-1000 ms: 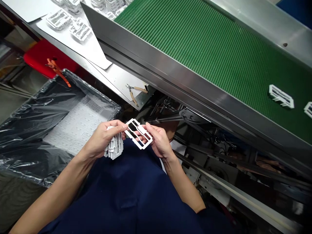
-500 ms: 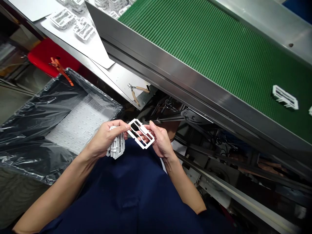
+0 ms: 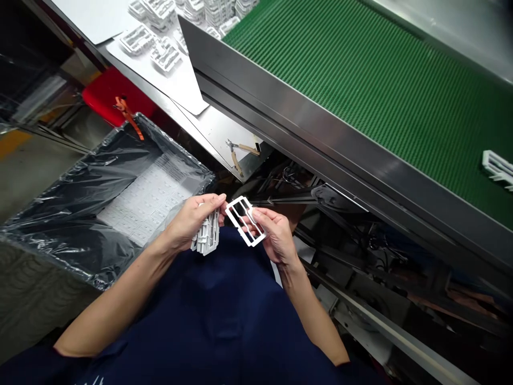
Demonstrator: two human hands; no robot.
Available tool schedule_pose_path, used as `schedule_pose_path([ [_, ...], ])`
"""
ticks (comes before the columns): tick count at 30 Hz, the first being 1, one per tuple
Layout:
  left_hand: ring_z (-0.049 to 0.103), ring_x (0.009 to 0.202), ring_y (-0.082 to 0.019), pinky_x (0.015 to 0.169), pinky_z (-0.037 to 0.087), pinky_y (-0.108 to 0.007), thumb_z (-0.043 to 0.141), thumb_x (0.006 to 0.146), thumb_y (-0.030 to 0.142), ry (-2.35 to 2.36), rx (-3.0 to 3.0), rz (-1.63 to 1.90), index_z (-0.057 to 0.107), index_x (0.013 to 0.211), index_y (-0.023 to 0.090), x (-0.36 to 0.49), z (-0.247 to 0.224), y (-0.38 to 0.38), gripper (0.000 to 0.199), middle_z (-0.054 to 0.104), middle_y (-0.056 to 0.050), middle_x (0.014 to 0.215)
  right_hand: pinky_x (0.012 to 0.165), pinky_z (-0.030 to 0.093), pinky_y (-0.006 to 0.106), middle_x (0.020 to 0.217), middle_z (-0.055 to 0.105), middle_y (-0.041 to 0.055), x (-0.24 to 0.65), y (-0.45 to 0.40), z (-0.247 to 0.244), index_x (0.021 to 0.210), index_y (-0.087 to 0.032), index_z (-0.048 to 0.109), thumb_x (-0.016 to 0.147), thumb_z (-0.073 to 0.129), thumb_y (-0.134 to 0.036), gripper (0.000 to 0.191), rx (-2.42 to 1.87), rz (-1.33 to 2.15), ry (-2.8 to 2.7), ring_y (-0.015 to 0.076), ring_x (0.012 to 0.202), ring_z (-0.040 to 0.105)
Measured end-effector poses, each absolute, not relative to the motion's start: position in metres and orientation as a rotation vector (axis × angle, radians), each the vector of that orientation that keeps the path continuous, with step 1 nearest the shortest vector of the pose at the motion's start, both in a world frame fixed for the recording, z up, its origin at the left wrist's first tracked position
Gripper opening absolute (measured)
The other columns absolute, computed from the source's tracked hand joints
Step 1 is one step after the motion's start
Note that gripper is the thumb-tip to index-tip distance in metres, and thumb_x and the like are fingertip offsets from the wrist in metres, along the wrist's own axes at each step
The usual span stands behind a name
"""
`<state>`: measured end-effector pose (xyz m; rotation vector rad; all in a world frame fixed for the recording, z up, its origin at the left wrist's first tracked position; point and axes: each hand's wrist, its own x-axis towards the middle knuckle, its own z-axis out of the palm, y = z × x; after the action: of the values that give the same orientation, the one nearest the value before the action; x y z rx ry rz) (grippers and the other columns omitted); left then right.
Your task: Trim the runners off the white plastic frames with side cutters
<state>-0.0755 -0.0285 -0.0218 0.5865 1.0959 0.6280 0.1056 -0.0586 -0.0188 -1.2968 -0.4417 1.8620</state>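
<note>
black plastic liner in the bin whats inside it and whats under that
Rows of flat white plastic parts lie packed inside the black plastic liner. Whatever is beneath them is covered, and the left hand hides part of the near edge.

"How's the light?"
"Bright and even, with glare along the steel conveyor frame (image 3: pixel 360 160) at two o'clock and sheen on the plastic liner (image 3: pixel 68 214) at nine."
"Shadows?"
"Deep in the machinery (image 3: pixel 380 256) at four o'clock; the edges bow slightly."

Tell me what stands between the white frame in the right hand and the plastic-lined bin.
The left hand, gripping a stack of white plastic parts, lies directly in the way, between the white plastic frame held by the right hand and the bin lined with black plastic. Nothing else visible stands between them.
</note>
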Motion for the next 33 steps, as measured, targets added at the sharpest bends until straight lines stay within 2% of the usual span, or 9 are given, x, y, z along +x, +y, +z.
schedule_pose_path([
  [4,0.044,0.043,-0.009,0.039,0.032,-0.019,0.061,0.080,0.042,1.109,0.662,0.585,0.056,0.065,0.014,-0.080,-0.023,-0.026,0.032,0.055,0.000,0.057,0.053,0.050,0.020,0.078,0.071,0.0065,0.105,-0.059,-0.018,0.088,-0.014,0.070,0.075,0.069,-0.031,0.021,-1.309,1.885,-0.451,0.0120,0.059,0.064],
  [12,0.049,0.049,-0.010,0.043,0.035,-0.019,0.062,0.080,0.042,1.076,0.755,0.554,0.060,0.074,0.015,-0.084,-0.023,-0.017,0.027,0.057,-0.001,0.060,0.052,0.050,0.020,0.076,0.071,0.0056,0.103,-0.059,-0.018,0.087,-0.014,0.070,0.074,0.069,-0.032,0.022,-1.343,1.875,-0.467,0.0127,0.059,0.064],
  [16,0.056,0.058,-0.014,0.053,0.042,-0.022,0.065,0.077,0.042,1.084,0.874,0.516,0.063,0.079,0.016,-0.087,-0.021,-0.013,0.026,0.059,-0.002,0.063,0.052,0.051,0.020,0.076,0.071,0.0053,0.103,-0.060,-0.019,0.087,-0.015,0.070,0.074,0.069,-0.032,0.021,-1.359,1.869,-0.485,0.0128,0.060,0.065],
  [21,0.052,0.061,-0.014,0.059,0.041,-0.023,0.061,0.080,0.038,1.066,1.117,0.497,0.061,0.074,0.015,-0.090,-0.015,-0.007,0.024,0.057,0.000,0.063,0.053,0.050,0.020,0.074,0.070,0.0050,0.105,-0.061,-0.023,0.089,-0.014,0.069,0.073,0.070,-0.032,0.024,-1.340,1.906,-0.506,0.0123,0.060,0.064],
  [23,0.054,0.068,-0.015,0.065,0.041,-0.024,0.058,0.082,0.035,1.056,1.270,0.533,0.060,0.075,0.015,-0.091,-0.014,-0.006,0.022,0.059,-0.002,0.071,0.053,0.050,0.019,0.073,0.069,0.0044,0.104,-0.061,-0.028,0.091,-0.015,0.068,0.074,0.070,-0.032,0.025,-1.311,1.935,-0.531,0.0111,0.059,0.064],
  [27,0.056,0.087,-0.018,0.078,0.042,-0.027,0.053,0.085,0.029,0.962,1.516,0.680,0.061,0.077,0.015,-0.095,-0.016,-0.009,0.018,0.061,-0.008,0.103,0.055,0.050,0.021,0.072,0.069,0.0023,0.096,-0.065,-0.046,0.093,-0.016,0.067,0.074,0.070,-0.037,0.029,-1.245,2.025,-0.566,0.0106,0.058,0.062],
  [30,0.057,0.079,-0.017,0.072,0.043,-0.026,0.050,0.087,0.028,0.840,1.532,0.633,0.060,0.081,0.015,-0.103,-0.019,-0.016,0.017,0.062,-0.008,0.094,0.060,0.050,0.022,0.075,0.068,0.0018,0.090,-0.073,-0.056,0.095,-0.017,0.066,0.075,0.067,-0.042,0.033,-1.188,2.142,-0.634,0.0102,0.061,0.061],
  [33,0.055,0.073,-0.015,0.068,0.042,-0.025,0.048,0.089,0.026,0.781,1.572,0.560,0.061,0.081,0.015,-0.112,-0.022,-0.025,0.019,0.061,-0.006,0.083,0.071,0.049,0.027,0.082,0.068,0.0041,0.091,-0.071,-0.059,0.098,-0.015,0.067,0.079,0.061,-0.045,0.036,-1.121,2.328,-0.983,0.0132,0.071,0.062],
])
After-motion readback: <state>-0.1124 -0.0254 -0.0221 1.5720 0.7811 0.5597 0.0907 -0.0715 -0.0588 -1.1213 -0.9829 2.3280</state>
